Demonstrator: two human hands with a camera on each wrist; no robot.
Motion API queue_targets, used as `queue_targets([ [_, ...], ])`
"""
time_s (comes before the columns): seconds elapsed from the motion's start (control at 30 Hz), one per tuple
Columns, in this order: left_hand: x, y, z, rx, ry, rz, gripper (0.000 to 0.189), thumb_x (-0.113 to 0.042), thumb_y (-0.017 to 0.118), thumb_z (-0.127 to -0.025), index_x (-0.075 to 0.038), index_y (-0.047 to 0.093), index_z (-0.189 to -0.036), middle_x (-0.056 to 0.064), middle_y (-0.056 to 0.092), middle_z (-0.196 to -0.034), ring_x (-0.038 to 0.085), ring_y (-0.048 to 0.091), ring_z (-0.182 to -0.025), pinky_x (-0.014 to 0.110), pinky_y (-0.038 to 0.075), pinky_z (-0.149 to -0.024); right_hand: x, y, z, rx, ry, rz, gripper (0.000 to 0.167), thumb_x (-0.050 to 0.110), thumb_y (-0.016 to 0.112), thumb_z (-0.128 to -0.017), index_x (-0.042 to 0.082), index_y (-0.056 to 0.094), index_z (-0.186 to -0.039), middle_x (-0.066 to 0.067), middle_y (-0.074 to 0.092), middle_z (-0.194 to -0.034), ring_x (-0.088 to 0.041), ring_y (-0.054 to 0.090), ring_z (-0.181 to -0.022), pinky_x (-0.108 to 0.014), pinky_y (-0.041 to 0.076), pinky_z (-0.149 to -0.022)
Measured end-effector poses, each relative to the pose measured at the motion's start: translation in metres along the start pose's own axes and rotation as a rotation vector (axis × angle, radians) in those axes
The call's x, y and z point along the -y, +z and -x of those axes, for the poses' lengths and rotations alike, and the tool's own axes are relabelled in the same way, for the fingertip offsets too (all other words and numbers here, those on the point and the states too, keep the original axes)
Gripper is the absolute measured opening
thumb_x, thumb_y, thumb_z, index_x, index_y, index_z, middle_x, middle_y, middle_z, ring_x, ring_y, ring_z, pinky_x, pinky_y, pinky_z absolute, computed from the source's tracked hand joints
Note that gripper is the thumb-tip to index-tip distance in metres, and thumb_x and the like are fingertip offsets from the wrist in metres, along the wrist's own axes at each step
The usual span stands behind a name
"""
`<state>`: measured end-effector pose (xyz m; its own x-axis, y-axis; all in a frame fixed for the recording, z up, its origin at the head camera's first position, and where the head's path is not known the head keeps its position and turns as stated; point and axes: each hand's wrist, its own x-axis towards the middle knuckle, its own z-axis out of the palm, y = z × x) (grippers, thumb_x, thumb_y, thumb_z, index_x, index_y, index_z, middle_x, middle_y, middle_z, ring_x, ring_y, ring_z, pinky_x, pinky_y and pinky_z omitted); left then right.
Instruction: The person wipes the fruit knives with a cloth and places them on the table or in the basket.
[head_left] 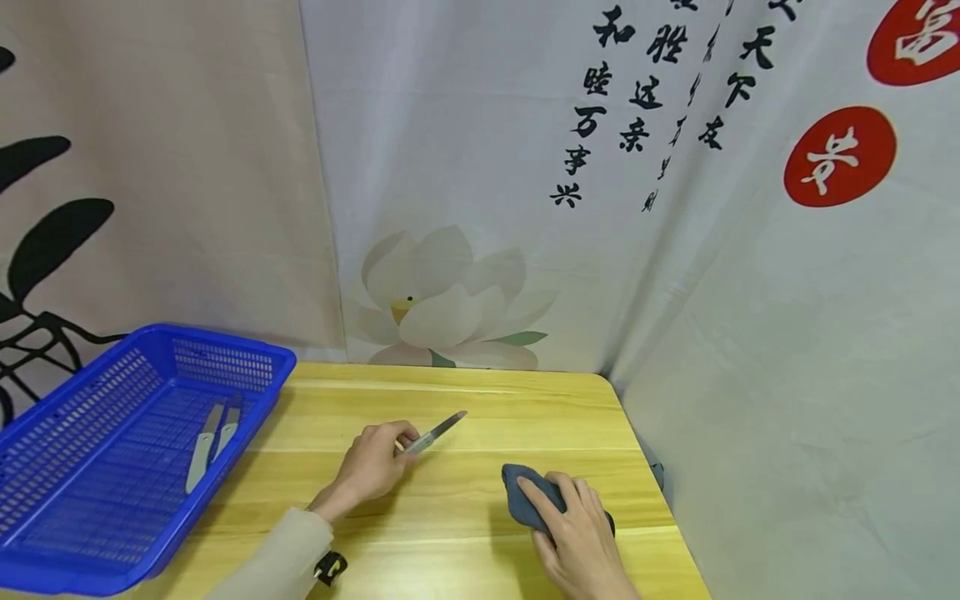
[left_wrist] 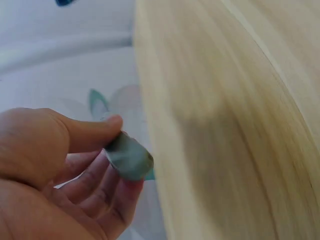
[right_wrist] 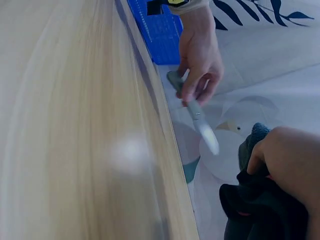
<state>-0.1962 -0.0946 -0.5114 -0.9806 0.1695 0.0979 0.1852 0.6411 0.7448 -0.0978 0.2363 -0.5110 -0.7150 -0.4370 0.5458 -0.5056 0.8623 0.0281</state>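
Note:
My left hand (head_left: 372,464) pinches a small knife (head_left: 437,432) by its pale grey-green handle, above the table. Its blade points away and to the right. In the left wrist view, the rounded butt of the knife's handle (left_wrist: 130,158) shows between thumb and fingers. The right wrist view shows the blade (right_wrist: 207,136) from the side. To the right, my right hand (head_left: 576,529) grips a bunched dark blue-grey cloth (head_left: 527,498), fingers curled over it. Dark folds of that cloth (right_wrist: 262,212) hang below the hand in the right wrist view. Knife and cloth are apart.
A blue plastic basket (head_left: 112,479) stands on the left of the wooden table (head_left: 450,550). Two similar knives (head_left: 201,450) lie side by side in it, near its right wall. A printed curtain (head_left: 480,167) hangs behind the table and along its right side.

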Motion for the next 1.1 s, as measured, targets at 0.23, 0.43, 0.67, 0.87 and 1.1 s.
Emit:
queue_targets([
  [0.23, -0.010, -0.030, 0.032, -0.027, -0.047, 0.179, 0.026, -0.007, 0.089, -0.097, -0.013, 0.083, -0.121, 0.001, 0.081, -0.107, 0.012, 0.076, -0.090, 0.027, 0.062, -0.072, 0.023, 0.003, -0.029, -0.090, -0.088, -0.084, 0.078, 0.010, 0.079, -0.083, 0.029, 0.067, -0.158, -0.011, 0.070, -0.134, -0.022, 0.062, -0.108, -0.044, 0.056, -0.089],
  [0.43, -0.021, -0.042, 0.057, -0.061, -0.042, 0.230, 0.034, -0.009, 0.091, -0.095, -0.011, 0.082, -0.128, 0.002, 0.081, -0.106, 0.011, 0.075, -0.092, 0.025, 0.059, -0.069, 0.050, 0.001, -0.057, -0.133, -0.199, -0.127, 0.073, 0.017, 0.069, -0.094, 0.028, 0.059, -0.165, -0.011, 0.067, -0.140, -0.024, 0.062, -0.115, -0.045, 0.057, -0.095],
  [0.67, -0.033, -0.042, 0.076, -0.049, -0.024, 0.287, 0.033, -0.010, 0.090, -0.097, -0.014, 0.082, -0.129, 0.001, 0.079, -0.109, 0.006, 0.071, -0.092, 0.023, 0.057, -0.067, 0.072, 0.002, -0.076, -0.169, -0.285, -0.096, 0.076, 0.019, 0.075, -0.092, 0.026, 0.057, -0.166, -0.011, 0.068, -0.136, -0.025, 0.062, -0.112, -0.043, 0.058, -0.095],
  [0.87, -0.041, -0.041, 0.083, -0.001, -0.001, 0.374, 0.036, -0.015, 0.087, -0.100, -0.014, 0.080, -0.135, 0.003, 0.077, -0.114, 0.005, 0.066, -0.094, 0.024, 0.054, -0.068, 0.077, 0.002, -0.079, -0.151, -0.271, -0.042, 0.079, 0.021, 0.078, -0.091, 0.029, 0.057, -0.167, -0.011, 0.067, -0.134, -0.024, 0.060, -0.110, -0.040, 0.056, -0.093],
  [1.1, -0.042, -0.041, 0.089, 0.020, 0.081, 0.402, 0.037, -0.016, 0.083, -0.104, -0.007, 0.077, -0.139, 0.003, 0.079, -0.116, 0.003, 0.066, -0.095, 0.024, 0.054, -0.065, 0.073, 0.001, -0.082, -0.183, -0.221, -0.027, 0.077, 0.019, 0.083, -0.089, 0.029, 0.062, -0.162, -0.013, 0.068, -0.134, -0.026, 0.061, -0.108, -0.041, 0.056, -0.090],
])
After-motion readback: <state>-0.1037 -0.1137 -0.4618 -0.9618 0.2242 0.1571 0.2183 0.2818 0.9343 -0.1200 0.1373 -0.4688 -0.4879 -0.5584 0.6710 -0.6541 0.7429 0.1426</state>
